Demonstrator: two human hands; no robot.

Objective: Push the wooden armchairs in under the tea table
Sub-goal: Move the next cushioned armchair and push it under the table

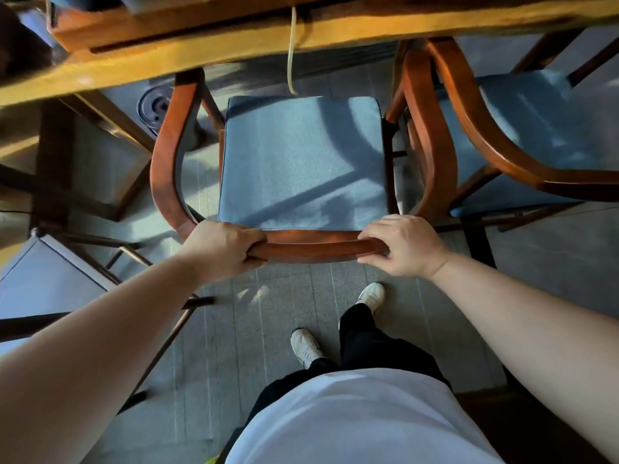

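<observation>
Gripping armchair (301, 247) rail, front under table (201, 51)

The chair (301, 242) stands before the person, its arm tips under the table (201, 58) edge; a cushion (301, 162) lies on its seat; the left hand (222, 251) and right hand (403, 244) sit on its back rail; a second chair (485, 145) stands just right of it.

Your left hand (223, 250): fingers curled tight around the chair's back rail (318, 246), knuckles up | Your right hand (400, 246): closed on the same rail, fingers over the top | Arms: both bare, stretched out in front of you, wide apart | Feet: in white shoes, right one ahead
</observation>
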